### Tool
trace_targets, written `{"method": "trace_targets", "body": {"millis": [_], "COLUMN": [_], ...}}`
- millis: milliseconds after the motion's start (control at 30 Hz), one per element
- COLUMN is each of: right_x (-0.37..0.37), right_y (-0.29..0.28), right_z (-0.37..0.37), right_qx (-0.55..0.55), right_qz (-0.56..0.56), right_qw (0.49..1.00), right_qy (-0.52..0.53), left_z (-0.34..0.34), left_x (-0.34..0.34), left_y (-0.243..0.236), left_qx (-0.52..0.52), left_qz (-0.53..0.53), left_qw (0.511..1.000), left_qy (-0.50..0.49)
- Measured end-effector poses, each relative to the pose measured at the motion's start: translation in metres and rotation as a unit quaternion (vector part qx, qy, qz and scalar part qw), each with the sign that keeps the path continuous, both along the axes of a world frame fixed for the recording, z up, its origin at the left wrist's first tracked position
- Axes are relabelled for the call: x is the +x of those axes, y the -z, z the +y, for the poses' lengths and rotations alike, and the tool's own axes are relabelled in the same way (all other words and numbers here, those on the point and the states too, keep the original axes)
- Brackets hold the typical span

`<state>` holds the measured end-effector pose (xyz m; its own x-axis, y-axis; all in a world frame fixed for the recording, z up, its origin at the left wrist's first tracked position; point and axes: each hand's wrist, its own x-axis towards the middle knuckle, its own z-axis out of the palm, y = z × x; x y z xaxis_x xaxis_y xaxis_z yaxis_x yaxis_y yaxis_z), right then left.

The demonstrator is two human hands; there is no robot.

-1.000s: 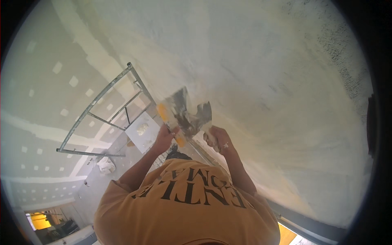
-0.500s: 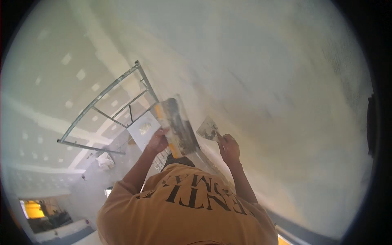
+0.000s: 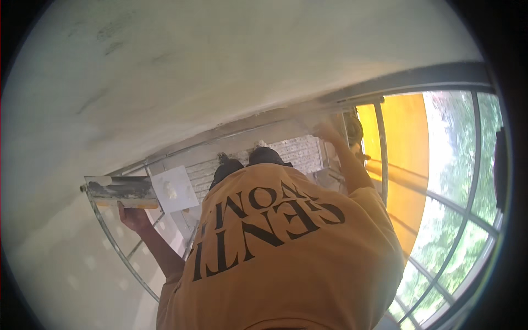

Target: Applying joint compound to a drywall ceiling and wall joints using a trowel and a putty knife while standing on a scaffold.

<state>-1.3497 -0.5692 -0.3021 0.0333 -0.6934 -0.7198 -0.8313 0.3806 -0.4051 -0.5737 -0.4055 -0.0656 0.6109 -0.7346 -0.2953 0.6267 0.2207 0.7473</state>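
Note:
My left hand (image 3: 135,217) is closed on the lower edge of a wide taping knife (image 3: 121,190), out at the left. Grey filler smears its dark blade, and its near edge is yellow-orange. Close to the blade's right end is a white square board (image 3: 173,188) with a pale dab in its middle. My right hand (image 3: 328,132) reaches up at the right, close to the foot of the pale plastered wall (image 3: 220,77). Motion smears its fingers, and whether a tool is in them does not show clearly.
Below me lies a perforated, filler-spattered scaffold deck (image 3: 300,151) with metal rails (image 3: 110,236) at its left end and a post (image 3: 381,148) at its right. Two dark shapes (image 3: 267,156), perhaps my shoes, stick out past my shirt. Beyond are a yellow panel (image 3: 407,148) and a gridded window (image 3: 456,220).
My view has swung right, bringing the window and deck in. My left hand has moved out leftward with the taping knife. My right hand, earlier holding a small putty knife, has moved to the right.

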Motion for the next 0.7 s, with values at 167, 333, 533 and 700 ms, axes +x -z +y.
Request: {"method": "trace_targets", "body": {"millis": [167, 333, 533, 700], "right_x": [-0.041, -0.006, 0.034, 0.012], "right_y": [0.034, 0.097, 0.113, 0.096], "right_z": [0.094, 0.182, 0.163, 0.071], "right_qx": [-0.158, -0.050, -0.077, -0.045], "right_qz": [0.112, 0.075, 0.039, -0.056], "right_qw": [0.979, 0.996, 0.993, 0.993], "right_qy": [-0.065, 0.014, -0.080, -0.093], "left_z": [-0.007, -0.004, -0.005, -0.049], "left_x": [0.043, 0.057, 0.048, 0.053], "left_y": [0.021, 0.050, 0.026, 0.007], "left_qx": [-0.048, -0.022, -0.073, 0.042], "left_qz": [0.060, 0.093, -0.017, -0.329], "left_qw": [0.993, 0.989, 0.997, 0.923], "left_qy": [0.095, 0.116, 0.003, -0.197]}}
